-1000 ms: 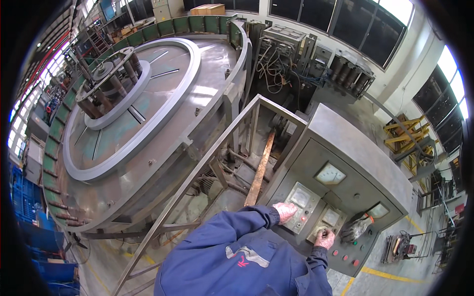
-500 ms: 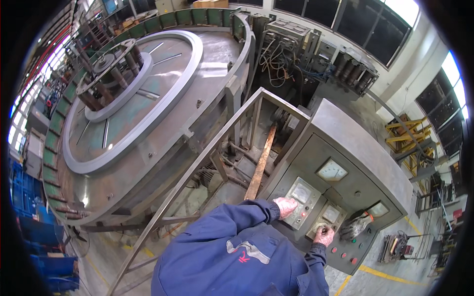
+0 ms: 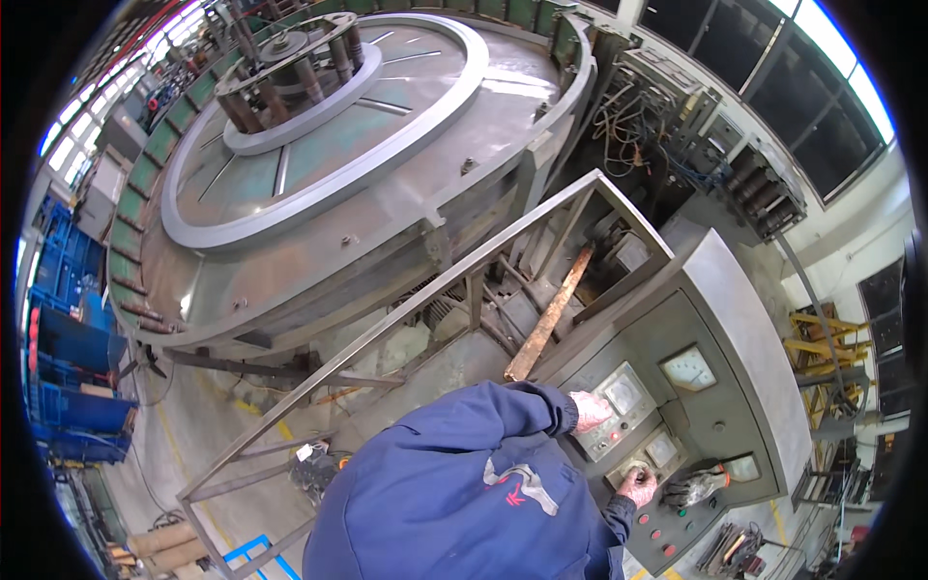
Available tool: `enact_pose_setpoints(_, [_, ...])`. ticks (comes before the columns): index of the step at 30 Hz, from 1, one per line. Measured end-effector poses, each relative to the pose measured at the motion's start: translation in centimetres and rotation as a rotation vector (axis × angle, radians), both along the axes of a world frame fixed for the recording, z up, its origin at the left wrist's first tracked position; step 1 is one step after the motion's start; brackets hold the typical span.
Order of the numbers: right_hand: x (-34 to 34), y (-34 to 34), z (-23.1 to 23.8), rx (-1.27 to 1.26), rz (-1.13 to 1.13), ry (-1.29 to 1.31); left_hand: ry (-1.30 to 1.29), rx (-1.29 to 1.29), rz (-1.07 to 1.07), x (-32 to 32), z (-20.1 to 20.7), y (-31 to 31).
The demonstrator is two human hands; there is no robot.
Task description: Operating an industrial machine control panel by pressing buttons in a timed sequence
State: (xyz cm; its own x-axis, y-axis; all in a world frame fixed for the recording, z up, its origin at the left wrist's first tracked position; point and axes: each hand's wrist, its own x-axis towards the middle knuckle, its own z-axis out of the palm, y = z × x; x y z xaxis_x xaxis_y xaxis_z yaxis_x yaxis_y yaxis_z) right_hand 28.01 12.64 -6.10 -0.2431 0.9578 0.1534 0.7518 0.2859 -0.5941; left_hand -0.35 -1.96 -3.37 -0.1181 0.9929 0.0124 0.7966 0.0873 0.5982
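A grey control cabinet (image 3: 619, 333) with a sloping panel stands in front of me. My left hand (image 3: 590, 412) lies at the edge of the left meter module (image 3: 622, 391), its fingers bunched; what they hold is hidden. Lower right, my right hand (image 3: 638, 485) pinches a round control knob (image 3: 635, 474) under the second meter (image 3: 662, 449). Beside it a dirty grey work glove (image 3: 694, 486) rests on the panel. Red push buttons (image 3: 656, 535) sit below my right hand, with green ones near the glove. A larger white-faced meter (image 3: 687, 368) is set higher on the panel.
A huge round machine table (image 3: 387, 184) with a raised ring fills the left and back. A metal rail frame (image 3: 406, 309) runs between it and me. A wooden plank (image 3: 551, 314) leans inside the frame. Yellow steps (image 3: 822, 348) stand far right, blue equipment (image 3: 82, 358) far left.
My view has swung, so the round machine sits higher and further right and more floor shows at lower left. Both hands stay at their places on the panel.
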Motion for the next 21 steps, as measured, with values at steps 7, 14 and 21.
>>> enact_pose_setpoints(7, [0.1,0.3,-0.5,-0.033,-0.001,0.046,-0.029,-0.061,0.022,-0.1,1.5,-0.1])
enact_pose_setpoints(14, [0.7,0.6,-1.0,-0.053,-0.011,0.086,-0.016,-0.023,0.032,0.2,0.5,0.4])
enact_pose_setpoints(21, [-1.1,-1.3,1.5,-0.049,-0.019,0.105,0.029,0.019,0.015,0.1,0.9,-0.8])
